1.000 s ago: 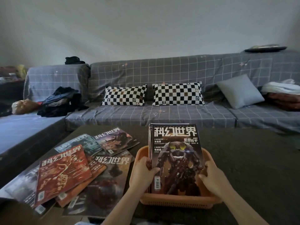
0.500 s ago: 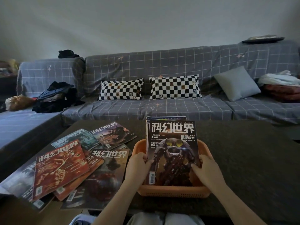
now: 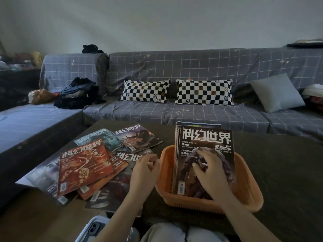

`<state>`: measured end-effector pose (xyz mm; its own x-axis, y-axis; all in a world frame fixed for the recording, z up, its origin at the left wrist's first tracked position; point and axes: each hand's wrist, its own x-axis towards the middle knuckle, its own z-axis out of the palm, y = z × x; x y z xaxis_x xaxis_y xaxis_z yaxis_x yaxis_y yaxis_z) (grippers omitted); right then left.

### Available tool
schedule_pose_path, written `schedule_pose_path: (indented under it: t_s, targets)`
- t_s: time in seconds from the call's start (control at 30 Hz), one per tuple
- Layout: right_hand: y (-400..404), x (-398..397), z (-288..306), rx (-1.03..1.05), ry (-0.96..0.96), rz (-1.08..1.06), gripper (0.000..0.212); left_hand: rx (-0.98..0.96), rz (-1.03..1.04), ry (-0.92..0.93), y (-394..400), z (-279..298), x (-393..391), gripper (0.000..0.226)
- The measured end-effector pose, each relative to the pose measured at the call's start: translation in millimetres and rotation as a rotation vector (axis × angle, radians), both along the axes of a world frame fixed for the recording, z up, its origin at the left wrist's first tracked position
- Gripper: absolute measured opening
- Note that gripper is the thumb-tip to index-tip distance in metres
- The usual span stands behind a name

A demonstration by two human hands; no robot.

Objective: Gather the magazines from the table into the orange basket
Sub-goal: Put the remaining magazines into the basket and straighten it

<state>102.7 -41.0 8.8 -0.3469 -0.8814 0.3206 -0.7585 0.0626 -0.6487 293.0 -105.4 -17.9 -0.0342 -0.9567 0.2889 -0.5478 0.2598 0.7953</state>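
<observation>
Nearest me: my knees, and a phone (image 3: 95, 229) in a pale case lying at the bottom edge, camera side up.

My right hand (image 3: 210, 173) lies flat on the cover of the front magazine in the stack (image 3: 206, 147), fingers spread and slightly curled, pressing rather than gripping. The stack leans upright inside the orange basket (image 3: 251, 198), its top half rising above the far rim. The basket sits on the dark table (image 3: 279, 163), close to my edge.

My left hand (image 3: 145, 172) hovers just beside the basket's left rim, fingers loosely curled, nothing held. Under it lies a dark magazine (image 3: 129, 158), partly hidden.

Further left, loose magazines fan across the table, overlapping: a red magazine (image 3: 83, 163) on top, orange ones beneath it, a teal magazine (image 3: 97, 139) and a purple-toned magazine (image 3: 138, 137) beyond.

Far side: grey grid-patterned sofa (image 3: 192, 67), two checkered pillows (image 3: 146, 90), a plain grey cushion (image 3: 276, 92), dark clothes (image 3: 76, 93) heaped at the corner.
</observation>
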Motion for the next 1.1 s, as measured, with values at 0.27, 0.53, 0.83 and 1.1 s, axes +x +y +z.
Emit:
schedule_pose_path:
  t_s: [0.27, 0.53, 0.83, 1.1]
  targets:
    - [-46.6, 92.6, -9.6, 0.038, -0.187, 0.357, 0.03, -0.017, 0.21, 0.0, -9.0, -15.4, 81.8, 0.022]
    - [-113.2, 164.8, -23.8, 0.26, -0.143, 0.481, 0.037, 0.108, 0.526, -0.138, -25.4, -40.4, 153.3, 0.033]
    - [-164.4, 212.5, -45.4, 0.492, -0.149, 0.517, 0.044, 0.31, 0.662, -0.23, -46.9, -68.5, 203.1, 0.048]
    - [-176.1, 236.6, -51.5, 0.543, -0.072, 0.452, 0.029, 0.231, 0.692, 0.172, -50.9, -59.9, 222.4, 0.034]
